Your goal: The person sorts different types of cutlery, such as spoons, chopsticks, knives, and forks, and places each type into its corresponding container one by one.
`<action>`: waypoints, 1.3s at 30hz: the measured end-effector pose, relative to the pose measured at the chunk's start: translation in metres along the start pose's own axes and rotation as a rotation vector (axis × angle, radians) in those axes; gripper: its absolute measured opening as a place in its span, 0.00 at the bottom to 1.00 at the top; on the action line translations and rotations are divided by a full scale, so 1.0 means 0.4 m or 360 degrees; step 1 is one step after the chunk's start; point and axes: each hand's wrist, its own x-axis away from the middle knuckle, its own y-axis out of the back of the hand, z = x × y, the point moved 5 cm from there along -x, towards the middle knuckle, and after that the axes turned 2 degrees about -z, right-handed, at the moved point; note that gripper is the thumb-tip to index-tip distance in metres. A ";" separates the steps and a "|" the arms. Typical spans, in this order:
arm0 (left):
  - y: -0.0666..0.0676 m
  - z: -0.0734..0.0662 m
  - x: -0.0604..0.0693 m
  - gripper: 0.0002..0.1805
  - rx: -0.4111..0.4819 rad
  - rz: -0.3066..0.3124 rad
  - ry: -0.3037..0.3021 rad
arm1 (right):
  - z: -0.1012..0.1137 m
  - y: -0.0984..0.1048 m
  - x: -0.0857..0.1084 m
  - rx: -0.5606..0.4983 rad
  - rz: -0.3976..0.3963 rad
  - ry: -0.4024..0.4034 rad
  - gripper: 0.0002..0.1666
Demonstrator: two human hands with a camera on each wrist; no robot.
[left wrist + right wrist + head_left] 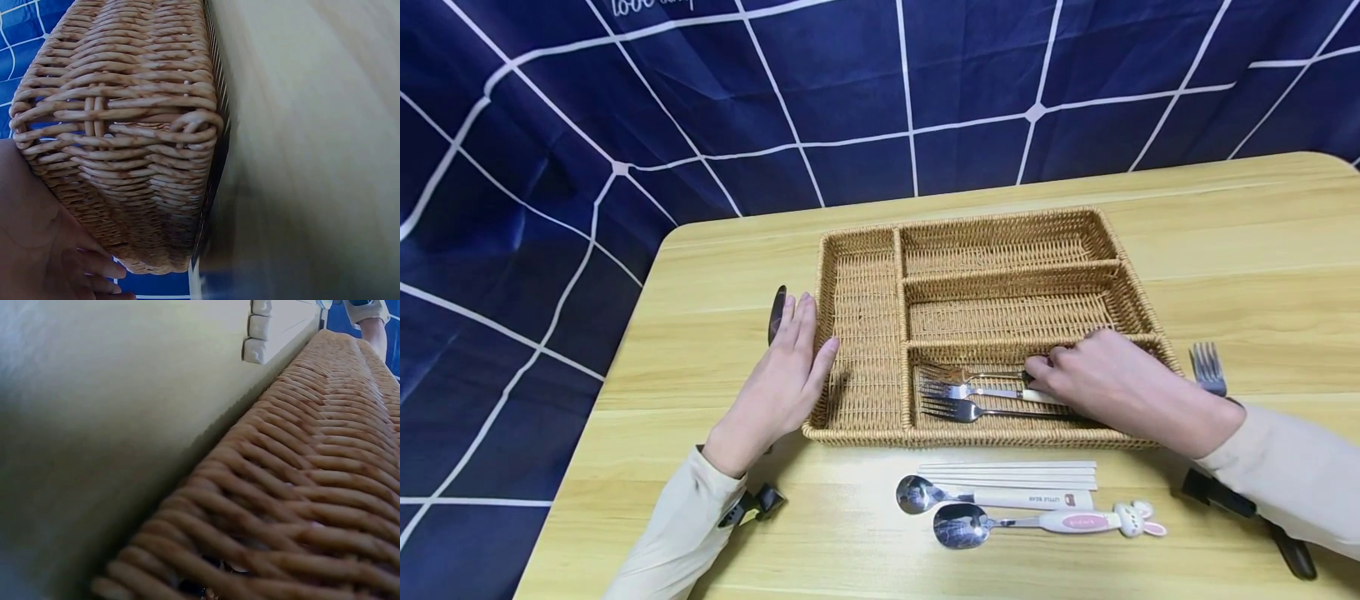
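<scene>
A woven wicker cutlery tray (901, 292) lies on the table. My left hand (775, 383) rests along its left outer wall with fingers extended; the left wrist view shows this hand (44, 244) beside the weave. In the front compartment, my right hand (1112, 387) has curled fingers at the handle of a copper-coloured fork (951, 374) and appears to pinch it. Beside that lie a white-handled fork (958, 391) and a black fork (962, 409), their handle ends hidden under the hand. Only the tray's side (300, 487) fills the right wrist view, without the hand.
In front of the tray lie several white chopsticks (1007, 475), a white-handled spoon (992, 497) and a rabbit-handled spoon (1060, 522). Another fork (1208, 367) is at the right, partly behind the sleeve. A dark utensil (777, 310) shows behind the left hand. A blue curtain (850, 100) hangs behind.
</scene>
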 end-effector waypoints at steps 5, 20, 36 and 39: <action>-0.003 -0.002 -0.002 0.40 -0.0001 0.0007 -0.0003 | -0.003 0.002 0.002 -0.0015 -0.0068 0.0003 0.35; 0.002 -0.002 0.000 0.39 0.0008 0.0015 0.0006 | -0.046 0.100 0.053 -0.0107 -0.0230 -0.0167 0.32; 0.006 0.000 -0.002 0.39 -0.0031 0.0034 -0.0025 | -0.082 0.143 0.358 -0.0283 -0.0625 -0.0961 0.34; 0.008 -0.001 -0.003 0.38 -0.0047 0.0040 -0.0033 | -0.074 0.122 0.418 -0.0314 -0.0661 -0.1095 0.32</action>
